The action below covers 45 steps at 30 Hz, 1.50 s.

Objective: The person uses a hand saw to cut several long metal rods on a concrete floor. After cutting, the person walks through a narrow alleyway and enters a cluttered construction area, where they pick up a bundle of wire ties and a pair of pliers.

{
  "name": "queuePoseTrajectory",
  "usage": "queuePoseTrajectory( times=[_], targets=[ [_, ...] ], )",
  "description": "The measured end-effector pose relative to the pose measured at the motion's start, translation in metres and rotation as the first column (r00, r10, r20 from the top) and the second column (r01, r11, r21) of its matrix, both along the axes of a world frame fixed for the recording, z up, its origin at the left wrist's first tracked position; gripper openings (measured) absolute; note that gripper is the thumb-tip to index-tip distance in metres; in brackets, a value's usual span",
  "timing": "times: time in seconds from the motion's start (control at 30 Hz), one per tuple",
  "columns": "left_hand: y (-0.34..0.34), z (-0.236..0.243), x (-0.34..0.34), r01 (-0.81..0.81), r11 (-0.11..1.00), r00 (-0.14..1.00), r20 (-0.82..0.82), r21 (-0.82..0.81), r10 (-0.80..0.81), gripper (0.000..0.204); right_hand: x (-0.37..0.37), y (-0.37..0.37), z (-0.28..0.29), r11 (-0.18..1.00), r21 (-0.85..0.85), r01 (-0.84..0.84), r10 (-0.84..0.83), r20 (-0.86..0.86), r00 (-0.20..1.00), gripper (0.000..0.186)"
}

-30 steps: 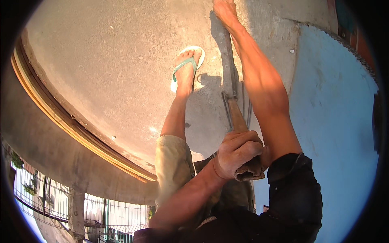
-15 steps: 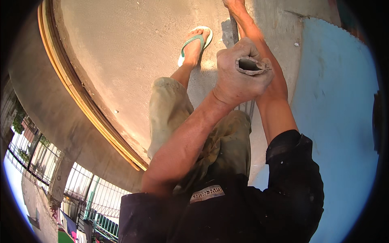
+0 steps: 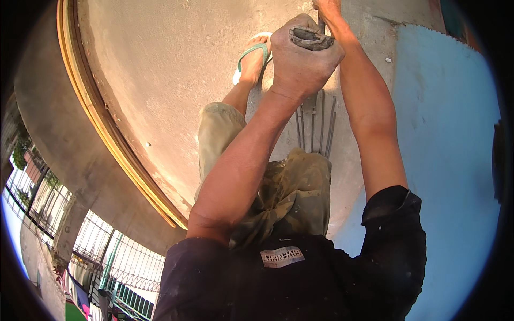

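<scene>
My left hand [image 3: 302, 67], dusty, is closed around a hollow grey tube-like handle [image 3: 311, 38] with a rough open end facing up. It is held over my legs and the floor, hiding much of what lies beneath. My right hand [image 3: 325, 7], at the top edge, grips a long dark metal bar [image 3: 321, 23], partly hidden behind my left hand. Several thin steel rods [image 3: 321, 128] lie on the concrete floor [image 3: 160, 69] beside my knees. My left foot in a green-strapped sandal [image 3: 251, 61] rests left of them.
A light blue surface [image 3: 439, 150] runs along the right. On the left, yellowish long strips [image 3: 107, 134] lie along the floor's edge beside a grey concrete band [image 3: 59, 160], with a wire-mesh fence [image 3: 115, 257] and hanging cloths beyond.
My left hand has risen toward the top and tipped, turning the handle's open end upward. My right arm has shifted slightly right. More thin rods now show beneath my hands.
</scene>
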<state>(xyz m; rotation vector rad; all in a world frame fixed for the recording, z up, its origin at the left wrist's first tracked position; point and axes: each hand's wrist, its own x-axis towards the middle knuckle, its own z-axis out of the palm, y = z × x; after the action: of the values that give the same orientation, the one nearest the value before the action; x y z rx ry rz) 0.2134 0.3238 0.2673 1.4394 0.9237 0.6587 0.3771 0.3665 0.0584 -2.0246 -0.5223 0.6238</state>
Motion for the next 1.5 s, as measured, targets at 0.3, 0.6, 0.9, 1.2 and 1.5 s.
queuePoseTrajectory(
  times=[0.3,0.6,0.9,1.2,1.5],
  targets=[
    [-0.005,0.003,0.008,-0.092,0.988,0.996,0.001,0.122,0.093,0.024,-0.003,-0.01,0.015,0.999,-0.008,-0.031,0.03,-0.074,0.997,0.035],
    [-0.041,0.018,0.028,-0.116,0.955,0.992,0.074,0.272,0.099,0.029,-0.025,-0.106,0.121,0.918,0.297,-0.263,0.058,0.555,0.83,0.031],
    [-0.025,-0.001,0.041,-0.018,0.984,1.0,0.009,0.179,0.017,0.016,-0.2,-0.405,0.213,0.553,0.828,0.096,0.123,-0.196,0.973,0.02],
    [0.003,-0.047,0.025,0.091,0.995,0.996,-0.026,0.033,-0.09,0.022,-0.185,-0.425,0.236,0.949,0.317,-0.003,0.21,-0.621,0.756,0.017],
    [-0.024,-0.015,0.029,-0.004,0.977,0.999,-0.033,-0.211,-0.003,0.021,-0.135,-0.374,0.265,0.479,-0.417,-0.773,-0.266,-0.908,0.325,0.059]
  ],
)
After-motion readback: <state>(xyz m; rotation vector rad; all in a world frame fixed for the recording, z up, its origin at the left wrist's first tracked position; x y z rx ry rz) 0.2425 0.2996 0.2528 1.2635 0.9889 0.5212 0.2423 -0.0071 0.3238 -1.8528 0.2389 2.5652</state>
